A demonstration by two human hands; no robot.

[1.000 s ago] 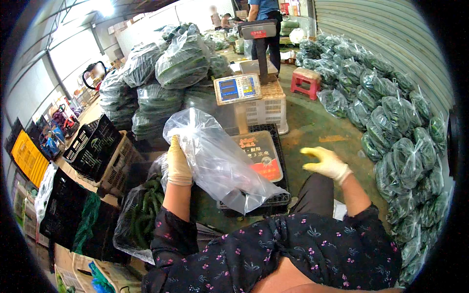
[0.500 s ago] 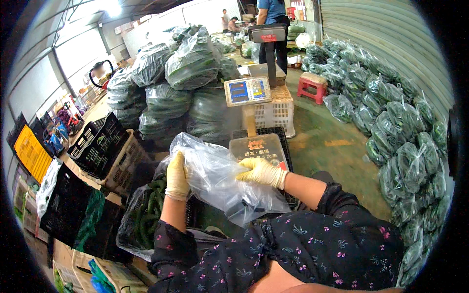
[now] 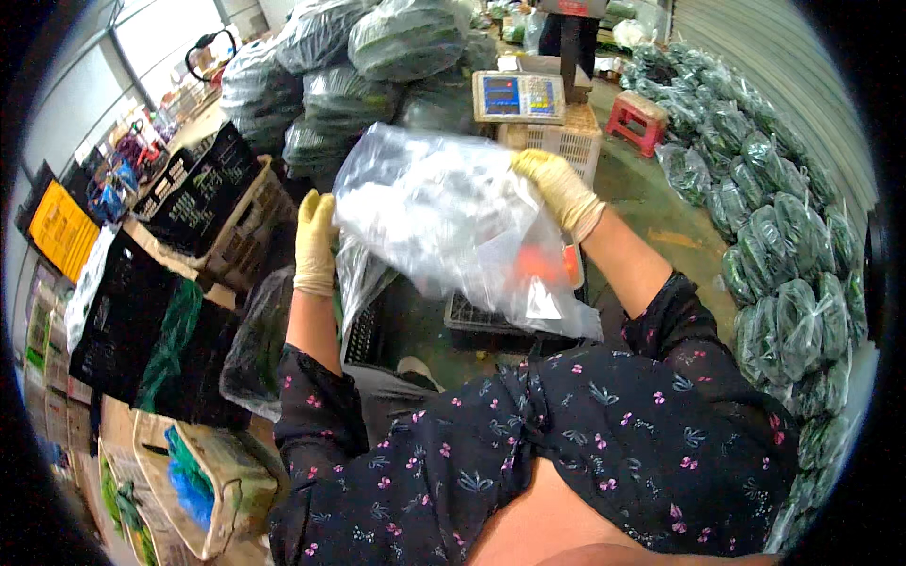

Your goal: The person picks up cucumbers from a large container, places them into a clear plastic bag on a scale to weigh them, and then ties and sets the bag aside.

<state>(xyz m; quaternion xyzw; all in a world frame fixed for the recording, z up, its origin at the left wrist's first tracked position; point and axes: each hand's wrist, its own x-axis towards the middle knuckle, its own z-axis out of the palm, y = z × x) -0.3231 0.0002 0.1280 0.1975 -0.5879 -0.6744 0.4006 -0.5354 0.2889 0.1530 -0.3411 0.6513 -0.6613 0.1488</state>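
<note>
A large clear plastic bag [image 3: 439,212] is spread between my two gloved hands, in front of my chest. My left hand [image 3: 315,245], in a pale yellow glove, is closed on the bag's left edge. At the upper right edge, my right hand [image 3: 559,191] pinches the film, wearing a matching glove. The bag looks flat and wrinkled, with light glaring off it. Behind and beneath it, most of a platform scale is hidden; its display panel [image 3: 518,97] shows above the bag. An open plastic-lined container [image 3: 260,340] stands beside my left forearm.
Bagged green vegetables [image 3: 344,104] are piled ahead, and many more bags [image 3: 788,255] line the shutter wall at right. A red stool [image 3: 637,123] stands near them. Black crates [image 3: 198,193] are at left, and a beige crate [image 3: 212,491] with blue and green plastic is lower left.
My hands have moved apart and up, spreading the bag wider over the scale. The right hand has swung outward to the bag's upper edge. The view has tilted downward.
</note>
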